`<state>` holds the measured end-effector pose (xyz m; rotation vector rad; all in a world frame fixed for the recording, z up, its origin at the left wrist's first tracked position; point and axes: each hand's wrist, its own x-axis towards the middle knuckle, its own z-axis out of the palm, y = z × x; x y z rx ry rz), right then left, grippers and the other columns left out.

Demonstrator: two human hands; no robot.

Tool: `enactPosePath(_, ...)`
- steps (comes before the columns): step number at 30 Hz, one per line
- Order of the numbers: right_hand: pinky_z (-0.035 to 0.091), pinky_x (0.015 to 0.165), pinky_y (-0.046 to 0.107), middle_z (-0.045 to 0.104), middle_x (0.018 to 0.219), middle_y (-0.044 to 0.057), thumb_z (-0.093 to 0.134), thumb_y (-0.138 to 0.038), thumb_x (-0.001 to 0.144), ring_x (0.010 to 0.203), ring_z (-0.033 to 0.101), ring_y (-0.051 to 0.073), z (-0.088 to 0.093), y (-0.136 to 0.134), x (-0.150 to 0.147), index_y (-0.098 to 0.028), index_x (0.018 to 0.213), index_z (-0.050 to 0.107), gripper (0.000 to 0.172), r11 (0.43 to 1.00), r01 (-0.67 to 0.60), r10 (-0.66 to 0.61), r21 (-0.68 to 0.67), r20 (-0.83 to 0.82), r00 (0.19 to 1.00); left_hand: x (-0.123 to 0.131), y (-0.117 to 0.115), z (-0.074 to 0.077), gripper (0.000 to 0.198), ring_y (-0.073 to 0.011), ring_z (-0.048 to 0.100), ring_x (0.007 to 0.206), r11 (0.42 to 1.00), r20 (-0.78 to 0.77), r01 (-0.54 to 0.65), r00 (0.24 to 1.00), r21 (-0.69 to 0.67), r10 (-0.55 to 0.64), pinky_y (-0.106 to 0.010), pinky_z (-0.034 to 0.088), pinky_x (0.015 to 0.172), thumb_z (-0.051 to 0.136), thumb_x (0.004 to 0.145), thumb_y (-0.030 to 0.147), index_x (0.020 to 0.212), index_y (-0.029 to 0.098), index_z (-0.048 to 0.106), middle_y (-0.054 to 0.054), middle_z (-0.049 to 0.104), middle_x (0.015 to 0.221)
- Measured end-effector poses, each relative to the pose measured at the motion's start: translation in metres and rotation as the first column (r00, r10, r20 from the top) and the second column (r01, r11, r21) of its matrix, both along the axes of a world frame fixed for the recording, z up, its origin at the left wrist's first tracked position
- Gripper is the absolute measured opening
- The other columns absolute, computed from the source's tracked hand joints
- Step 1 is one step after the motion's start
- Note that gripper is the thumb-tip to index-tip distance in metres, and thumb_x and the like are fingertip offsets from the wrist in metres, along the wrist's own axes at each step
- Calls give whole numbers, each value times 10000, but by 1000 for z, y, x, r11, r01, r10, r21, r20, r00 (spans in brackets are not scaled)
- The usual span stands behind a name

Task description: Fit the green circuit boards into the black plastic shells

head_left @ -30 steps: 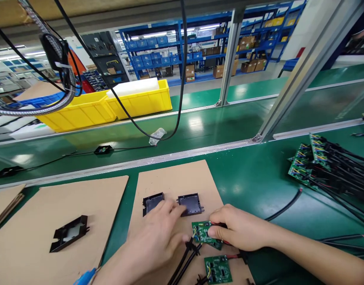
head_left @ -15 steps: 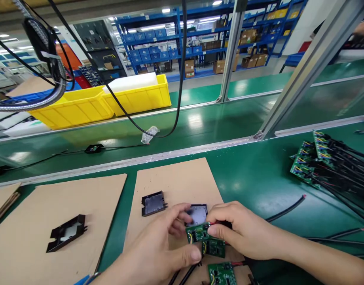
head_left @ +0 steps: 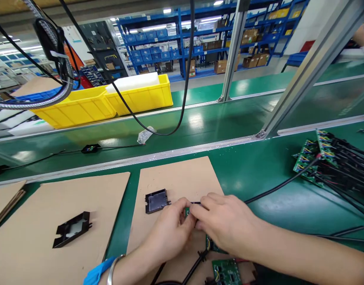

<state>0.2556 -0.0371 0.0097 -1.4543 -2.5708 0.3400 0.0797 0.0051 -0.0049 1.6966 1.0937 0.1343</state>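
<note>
My left hand (head_left: 173, 226) is closed in a pinch on a small green circuit board (head_left: 187, 212), of which only a sliver shows. From the other side my right hand (head_left: 226, 221) closes on the same board, its fingertips touching those of the left. The black edge of a plastic case (head_left: 195, 202) shows just behind the fingers. A black cable (head_left: 273, 188) with a reddish tip runs out from behind my right hand. Below the hands lie another circuit board (head_left: 226, 271) and a black cable (head_left: 194, 270); a further board is partly covered by my right hand.
An open black case (head_left: 156, 201) lies on the cardboard sheet (head_left: 176, 174). Another case (head_left: 72, 229) sits on the left cardboard (head_left: 30, 213). Wired boards (head_left: 308, 160) are piled at right on the green table (head_left: 247, 170). Yellow bins (head_left: 143, 97) stand beyond the metal rail.
My left hand has gone from spread fingers to a pinch on the board. My right hand has moved left against it, over the case. The cable's reddish tip has swung up towards the piled boards.
</note>
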Motion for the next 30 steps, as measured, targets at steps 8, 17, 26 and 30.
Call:
enactPosePath(8, 374, 662, 266, 662, 884, 0, 657, -251, 866, 848, 598, 180, -21, 31, 27, -238, 969, 658, 104, 985, -45, 40, -169, -30, 999, -12, 17, -6, 586, -290, 583, 1059, 897, -223, 271, 954, 348, -202, -459, 494, 903, 695, 768, 247, 1303, 214, 460, -104, 499, 1235)
enactPosePath(17, 328, 603, 291, 602, 854, 44, 611, -206, 865, 769, 540, 196, -40, 27, 19, -201, 932, 617, 67, 995, -73, 76, -61, 50, 996, -15, 13, -29, 488, -271, 612, 1002, 895, -242, 282, 948, 345, -205, -449, 530, 868, 659, 802, 202, 1258, 216, 486, -89, 525, 1193)
enactPosePath(26, 264, 514, 270, 528, 883, 63, 509, -90, 849, 690, 507, 176, -30, 27, 7, -198, 870, 613, 151, 995, -61, 69, -80, 99, 993, -20, 14, -28, 567, -259, 634, 1005, 870, -246, 316, 941, 378, -235, -394, 532, 855, 615, 797, 170, 1337, 222, 453, -96, 560, 1233)
enactPosePath(30, 262, 501, 268, 522, 858, 49, 554, -75, 820, 681, 519, 162, -34, 29, 7, -203, 893, 644, 172, 995, -56, 61, -81, 60, 996, -23, 16, -13, 316, -258, 667, 884, 840, -387, 378, 895, 389, -223, -365, 521, 754, 524, 820, 169, 1127, 180, 599, -86, 678, 1017)
